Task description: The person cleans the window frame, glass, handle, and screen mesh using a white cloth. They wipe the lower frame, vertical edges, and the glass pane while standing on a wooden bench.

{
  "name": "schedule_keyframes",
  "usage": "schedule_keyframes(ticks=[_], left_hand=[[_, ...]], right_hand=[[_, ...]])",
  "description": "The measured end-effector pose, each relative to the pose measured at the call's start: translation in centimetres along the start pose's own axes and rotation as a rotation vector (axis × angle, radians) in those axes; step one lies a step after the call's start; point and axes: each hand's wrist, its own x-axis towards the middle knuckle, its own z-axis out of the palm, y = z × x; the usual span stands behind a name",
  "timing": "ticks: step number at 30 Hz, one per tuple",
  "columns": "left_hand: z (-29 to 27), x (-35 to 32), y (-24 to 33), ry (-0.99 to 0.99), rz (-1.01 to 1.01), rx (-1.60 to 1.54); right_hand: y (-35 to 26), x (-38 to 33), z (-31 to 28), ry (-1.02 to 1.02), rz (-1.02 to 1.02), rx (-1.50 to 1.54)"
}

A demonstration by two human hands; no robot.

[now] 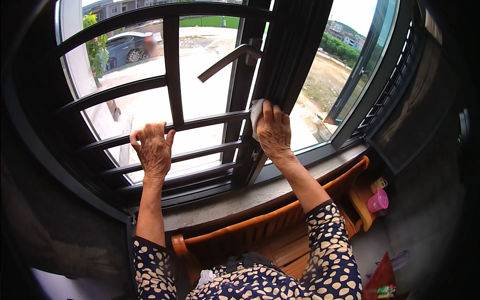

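A dark metal window frame (287, 55) with crossing bars stands in front of me. My left hand (153, 150) has its fingers hooked over one of the horizontal bars (212, 120). Pressed against the upright part of the frame, my right hand (274, 131) grips a white cloth (257, 117), which shows at the left of its fingers. Above and left of that hand, a bent grey window handle (227, 61) juts from the frame.
Below the sill (200, 214) runs a wooden bench (280, 220) with a slatted back. A pink container (378, 200) sits by its right armrest. Dark mesh screens (422, 105) flank the window. Through the glass, a parked car (127, 50) appears outside.
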Motion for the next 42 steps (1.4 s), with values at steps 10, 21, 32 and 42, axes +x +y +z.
schedule_keyframes(ticks=[10,21,32,42], left_hand=[[0.0,-0.3,-0.2,-0.004,0.0,0.033],[0.5,-0.4,-0.4,0.006,0.004,0.039],[0.2,-0.3,0.1,-0.013,-0.026,-0.012],[0.6,-0.3,0.0,0.02,-0.017,-0.04]], right_hand=[[7.9,12.1,-1.5,0.453,0.103,-0.14],[4.3,6.3,0.1,0.308,0.048,-0.094],[-1.9,-3.5,0.9,0.066,0.153,0.074],[1.6,-3.5,1.3,0.129,-0.06,0.117]])
